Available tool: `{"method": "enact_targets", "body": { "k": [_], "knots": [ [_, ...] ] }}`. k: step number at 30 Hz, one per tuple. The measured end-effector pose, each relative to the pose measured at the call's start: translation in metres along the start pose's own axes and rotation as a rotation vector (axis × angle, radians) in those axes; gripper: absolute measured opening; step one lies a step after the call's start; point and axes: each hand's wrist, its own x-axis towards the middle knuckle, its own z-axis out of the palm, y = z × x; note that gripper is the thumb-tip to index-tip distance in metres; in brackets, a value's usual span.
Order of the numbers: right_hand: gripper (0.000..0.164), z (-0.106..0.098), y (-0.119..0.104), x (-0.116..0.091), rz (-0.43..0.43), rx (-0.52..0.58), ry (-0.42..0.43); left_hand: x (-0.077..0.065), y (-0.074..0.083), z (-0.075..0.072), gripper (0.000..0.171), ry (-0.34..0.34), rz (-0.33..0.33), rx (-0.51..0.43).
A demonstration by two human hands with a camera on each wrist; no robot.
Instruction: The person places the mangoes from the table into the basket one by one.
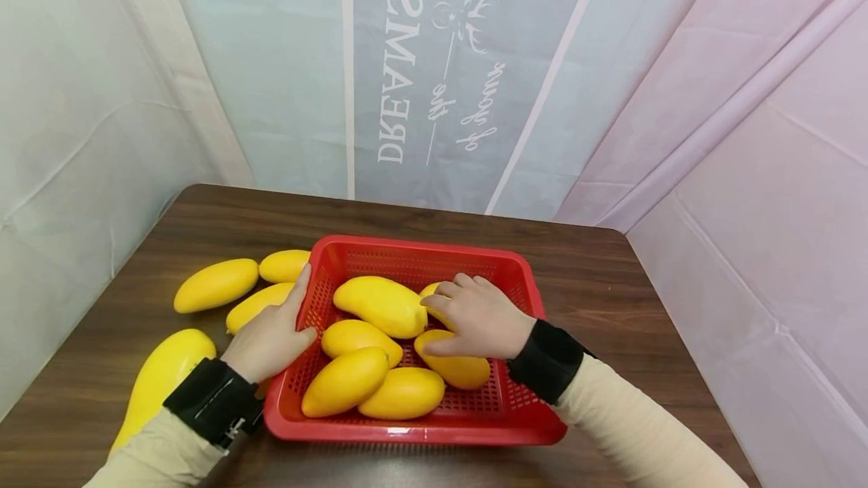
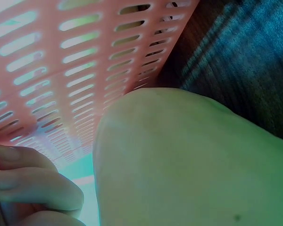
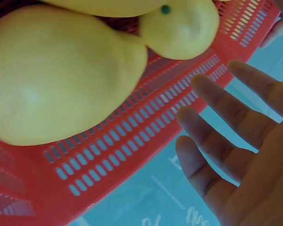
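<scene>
Steadying the red basket (image 1: 468,434), it seems, against sliding, your left hand (image 1: 270,337) clamps its side; beneath your right hand (image 1: 480,318), fingers apart and empty, lie yellow mangoes (image 1: 381,306).

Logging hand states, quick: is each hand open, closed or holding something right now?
Left hand: holding the red basket by its left rim.
Right hand: open, fingers spread above the yellow mangoes, holding nothing.
</scene>
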Motion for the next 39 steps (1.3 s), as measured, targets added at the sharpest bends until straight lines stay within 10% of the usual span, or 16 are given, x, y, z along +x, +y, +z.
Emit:
{"method": "enact_targets", "body": {
  "k": [17, 39],
  "knots": [
    [0.064, 0.012, 0.017, -0.015, 0.12, -0.02, -0.116, 0.0, 0.0, 0.001, 0.098, 0.007, 0.011, 0.006],
    [0.059, 0.005, 0.04, -0.038, 0.205, -0.073, -0.052, 0.002, -0.002, 0.001, 0.098, -0.004, -0.001, -0.003]
  ]
}}
